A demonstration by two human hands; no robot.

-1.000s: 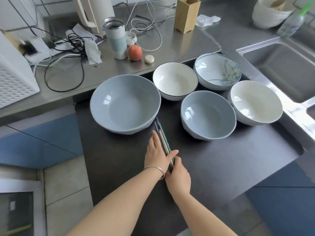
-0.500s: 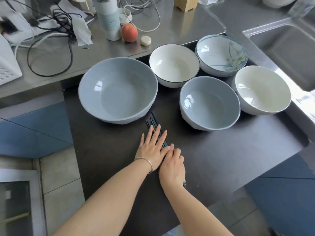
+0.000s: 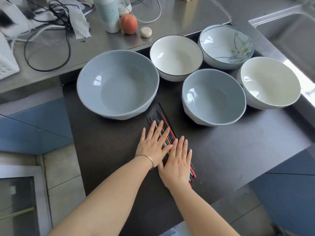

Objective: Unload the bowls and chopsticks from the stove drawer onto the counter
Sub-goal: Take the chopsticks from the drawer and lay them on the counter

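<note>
Both hands lie flat, fingers straight, side by side on the bundle of chopsticks (image 3: 167, 132) on the dark drawer (image 3: 105, 150): left hand (image 3: 153, 143) over the middle, right hand (image 3: 179, 160) over the near ends. Five bowls sit in the drawer beyond: large blue bowl (image 3: 117, 84), small blue bowl (image 3: 213, 97), black-rimmed white bowl (image 3: 176, 57), flowered bowl (image 3: 225, 46), cream bowl (image 3: 269, 82). Steel worktop (image 3: 179, 19) behind.
</note>
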